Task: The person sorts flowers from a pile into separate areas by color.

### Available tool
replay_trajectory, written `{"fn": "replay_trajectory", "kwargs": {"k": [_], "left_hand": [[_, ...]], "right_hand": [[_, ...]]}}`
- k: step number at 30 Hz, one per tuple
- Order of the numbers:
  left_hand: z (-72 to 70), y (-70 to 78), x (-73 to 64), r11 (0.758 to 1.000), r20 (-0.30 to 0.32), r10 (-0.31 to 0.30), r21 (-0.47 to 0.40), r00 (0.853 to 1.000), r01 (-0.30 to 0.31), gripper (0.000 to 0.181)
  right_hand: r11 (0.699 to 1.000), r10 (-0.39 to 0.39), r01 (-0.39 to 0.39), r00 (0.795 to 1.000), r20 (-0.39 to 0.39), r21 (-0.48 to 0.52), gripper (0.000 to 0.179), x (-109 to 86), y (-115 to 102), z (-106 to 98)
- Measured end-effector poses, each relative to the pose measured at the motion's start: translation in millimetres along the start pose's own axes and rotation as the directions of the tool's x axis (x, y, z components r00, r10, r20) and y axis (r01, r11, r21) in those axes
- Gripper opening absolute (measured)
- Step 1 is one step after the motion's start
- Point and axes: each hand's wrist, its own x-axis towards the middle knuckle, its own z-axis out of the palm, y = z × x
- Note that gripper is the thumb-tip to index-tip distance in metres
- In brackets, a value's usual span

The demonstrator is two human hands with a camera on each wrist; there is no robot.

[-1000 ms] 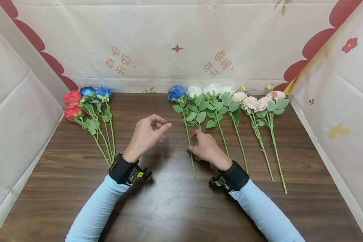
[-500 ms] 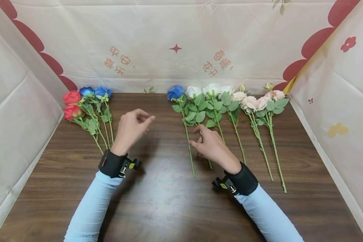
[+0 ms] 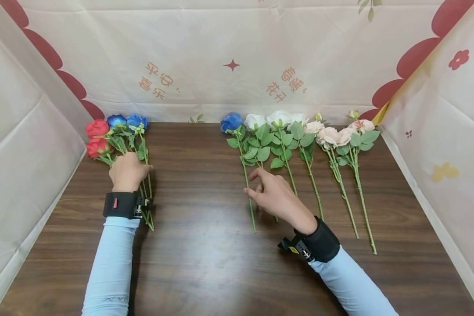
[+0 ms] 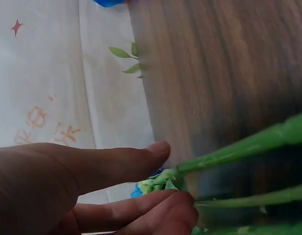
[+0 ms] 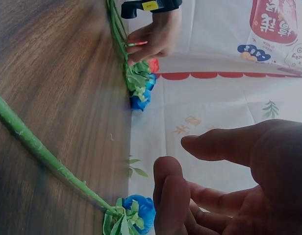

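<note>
At the left, my left hand (image 3: 127,172) is over the stems of a small bunch with two red roses (image 3: 97,128) and two blue roses (image 3: 136,121). In the left wrist view, its thumb and fingers are apart, with green stems (image 4: 249,147) just beyond them. My right hand (image 3: 278,193), fingers loosely bent and holding nothing, hovers by the stem of a single blue rose (image 3: 231,122). That rose heads a row on the table. In the right wrist view, a gap shows between the right thumb and fingers, and the rose stem (image 5: 48,156) lies beside them.
To the right of the blue rose lie white roses (image 3: 255,121) and pale pink flowers (image 3: 328,136), stems toward me. The wooden table (image 3: 205,263) ends at a printed cloth backdrop (image 3: 205,44), with cloth side walls.
My left hand has moved left from the middle of the table to the red and blue bunch. My right hand has drawn slightly back from the blue rose's stem and stays near it.
</note>
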Motion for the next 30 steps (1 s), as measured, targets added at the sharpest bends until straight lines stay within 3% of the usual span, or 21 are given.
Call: {"fn": "replay_trajectory", "kwargs": {"k": [5,18,22,30], "left_hand": [[5.5,-1.8,2.3,1.0,0.043,0.007,-0.022,0.999,-0.006,0.039],[13.1,1.0,3.1,0.997,0.022,0.045,-0.066,0.999,-0.044,0.032],[10.6,1.4,2.0,0.996,0.009,0.05,-0.078,0.999,-0.049,0.034],[-7.5,14.6,-6.4,0.982,-0.081,0.132,-0.122,0.988,-0.142,0.045]], "right_hand": [[1.0,0.009,-0.009,1.0,0.007,0.002,0.028,-0.4,1.2,2.1],[1.0,0.011,-0.011,1.0,0.018,0.011,0.028,0.6,1.8,3.1],[1.0,0.011,-0.011,1.0,0.019,0.003,0.029,0.6,1.1,3.4],[1.0,0.007,-0.007,1.0,0.019,-0.007,0.029,0.5,0.8,4.9]]}}
